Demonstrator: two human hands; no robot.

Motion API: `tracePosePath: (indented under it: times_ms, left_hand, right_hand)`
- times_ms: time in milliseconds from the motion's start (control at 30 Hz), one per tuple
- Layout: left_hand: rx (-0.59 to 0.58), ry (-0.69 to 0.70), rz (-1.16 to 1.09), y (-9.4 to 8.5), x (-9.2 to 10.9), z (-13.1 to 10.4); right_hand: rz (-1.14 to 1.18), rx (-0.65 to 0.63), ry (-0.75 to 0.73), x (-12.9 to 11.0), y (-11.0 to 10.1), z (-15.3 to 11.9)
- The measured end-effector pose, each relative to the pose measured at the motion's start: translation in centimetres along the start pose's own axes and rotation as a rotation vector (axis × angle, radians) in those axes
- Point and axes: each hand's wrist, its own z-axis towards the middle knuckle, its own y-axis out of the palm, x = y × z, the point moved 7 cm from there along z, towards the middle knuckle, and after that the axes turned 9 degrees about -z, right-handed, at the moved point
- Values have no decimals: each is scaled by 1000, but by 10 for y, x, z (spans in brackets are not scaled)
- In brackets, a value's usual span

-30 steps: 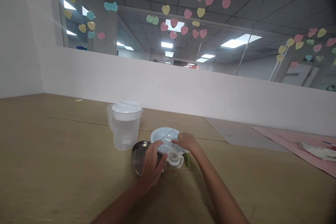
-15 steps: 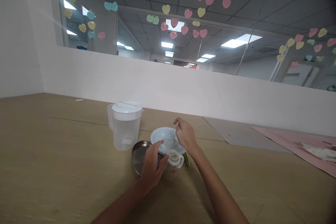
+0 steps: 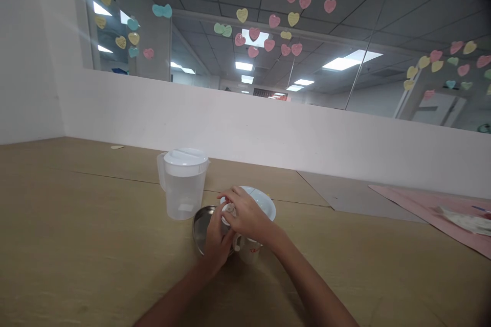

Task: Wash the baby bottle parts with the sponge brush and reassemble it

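Observation:
My left hand and my right hand come together over the metal tray, fingers curled round a small white round lidded piece. A white cup with red print stands just below my right hand, its handle turned to the left. Behind my right hand lies a white bowl, partly covered by the hand. The metal tray is partly hidden by my left hand.
A clear lidded pitcher stands behind and left of the tray. On the far right a pink sheet carries a plastic packet. A grey sheet lies beside it, and a white wall borders the table.
My right hand has moved left and down from above the bowl to meet my left hand. Both now hold the white piece. The cup's handle has swung from right to left, and the green piece is hidden.

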Motion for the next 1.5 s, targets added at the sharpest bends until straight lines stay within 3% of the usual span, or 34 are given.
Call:
tracePosePath:
  times_ms: [167,400,633,733,833,900,967,1133,1233,1367,1500]
  left_hand:
    - [-24,29,24,0,9,0]
    - [-108,18,85,5,15,-3]
    - [-109,77,136,2,21,-4]
    - [-153,124,151,4,18,-7]
    - [-171,116,170,6,9,-6]
    - [-123,49,191,4,1,-3]
    - [-83,-1,217,1,-3,0]
    - [-24,-50,321,-6,-1,7]
    - [-5,-67,380,-8,4,10]
    - [12,-55,381,-8,8,11]
    - [33,-1,362,-9,12,11]
  right_hand:
    - [-109,-82,70,11,8,2]
    - [56,-109,3,19,-2,3]
    - [205,-135,47,32,-4,1]
    - [423,-149,152,49,0,2]
    - [571,-44,350,80,-5,1]
    - [466,55,399,98,-14,-1]
    - [302,44,395,108,-15,-2]
    - [-223,-301,398,132,22,-11]
    - [-319,-402,404,142,39,-15]
    - [-203,-320,411,138,34,-11]
    - [202,-259,300,99,22,-4]
